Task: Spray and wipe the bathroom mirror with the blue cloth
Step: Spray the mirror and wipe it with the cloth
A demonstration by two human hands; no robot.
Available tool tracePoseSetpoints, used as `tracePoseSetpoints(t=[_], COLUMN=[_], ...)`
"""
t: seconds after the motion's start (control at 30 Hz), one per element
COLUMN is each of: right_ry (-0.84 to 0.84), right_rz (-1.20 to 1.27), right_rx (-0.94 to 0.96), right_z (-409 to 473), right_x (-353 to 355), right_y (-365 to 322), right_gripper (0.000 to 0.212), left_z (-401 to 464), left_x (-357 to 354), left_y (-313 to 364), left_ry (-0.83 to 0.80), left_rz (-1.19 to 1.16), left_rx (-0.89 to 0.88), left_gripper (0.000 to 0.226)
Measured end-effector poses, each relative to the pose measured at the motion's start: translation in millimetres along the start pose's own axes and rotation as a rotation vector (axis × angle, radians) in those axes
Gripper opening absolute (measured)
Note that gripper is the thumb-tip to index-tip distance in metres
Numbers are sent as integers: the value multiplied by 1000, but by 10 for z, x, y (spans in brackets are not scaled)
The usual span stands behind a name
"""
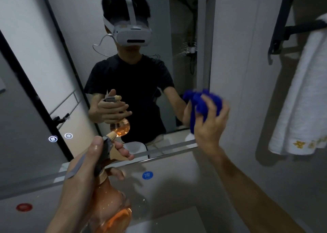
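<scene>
Taking the large wall-mounted bathroom mirror point(123, 69) as the landmark, the risks are judged first: the translucent orange plastic spray bottle point(109, 208), held low in front of the mirror's lower left part, looks wet, and it could slip out of a damp grip if the trigger is squeezed hard; spray could also be thrown below the glass onto the grey ledge point(173, 185) under the mirror, since the nozzle is aimed close to the mirror's bottom edge. At the mirror's right edge, the wipe could run off the glass onto the adjoining grey wall panel point(238, 73), or the white towel point(304, 94) hung further right of the mirror could be brushed. As for the fingers, the left hand point(83, 176) is wrapped around the bottle's neck, with the thumb lying up the grey spray head and fingers curled at the tan trigger. The right hand point(210, 119) is raised at the mirror's lower right corner, its fingers partly curled and clutching the bunched blue cloth point(201, 101). Whether the cloth is actually touching the glass cannot be told.
</scene>
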State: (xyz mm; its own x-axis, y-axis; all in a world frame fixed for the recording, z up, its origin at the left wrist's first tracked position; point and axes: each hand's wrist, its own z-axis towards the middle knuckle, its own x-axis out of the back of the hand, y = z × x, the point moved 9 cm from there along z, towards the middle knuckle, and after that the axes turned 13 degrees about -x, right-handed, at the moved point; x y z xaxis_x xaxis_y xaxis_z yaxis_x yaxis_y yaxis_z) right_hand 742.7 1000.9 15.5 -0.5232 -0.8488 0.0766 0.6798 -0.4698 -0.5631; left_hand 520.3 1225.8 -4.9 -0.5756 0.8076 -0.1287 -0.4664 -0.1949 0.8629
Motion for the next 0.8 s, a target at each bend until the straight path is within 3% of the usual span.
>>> tracePoseSetpoints(t=[0.13,0.27,0.33,0.4,0.5,0.6,0.7,0.8], right_ry=[113,22,-107,-206,-207,-135,-61,-85], right_rz=[73,-3,-53,-97,-149,-104,-23,11], right_rx=[-107,324,569,684,595,335,113,114], right_z=[568,-116,-657,-1054,-1151,-880,-594,-436], right_x=[-1,-360,-513,-550,-471,-319,-209,-261], right_y=[-558,-1169,-1102,-822,-448,-333,-426,-672], right_gripper=[43,48,45,45,52,52,45,42], left_z=[-16,-31,-58,-93,-163,-274,-295,-318], left_x=[-22,-76,-62,4,160,408,670,849], left_y=[21,-46,-60,-24,71,115,160,192], left_ry=[81,75,66,85,126,198,211,233], left_rz=[-52,-46,-15,-35,-61,-84,72,157], left_rx=[-8,18,29,18,17,57,24,10], left_gripper=[48,52,53,51,50,46,48,42])
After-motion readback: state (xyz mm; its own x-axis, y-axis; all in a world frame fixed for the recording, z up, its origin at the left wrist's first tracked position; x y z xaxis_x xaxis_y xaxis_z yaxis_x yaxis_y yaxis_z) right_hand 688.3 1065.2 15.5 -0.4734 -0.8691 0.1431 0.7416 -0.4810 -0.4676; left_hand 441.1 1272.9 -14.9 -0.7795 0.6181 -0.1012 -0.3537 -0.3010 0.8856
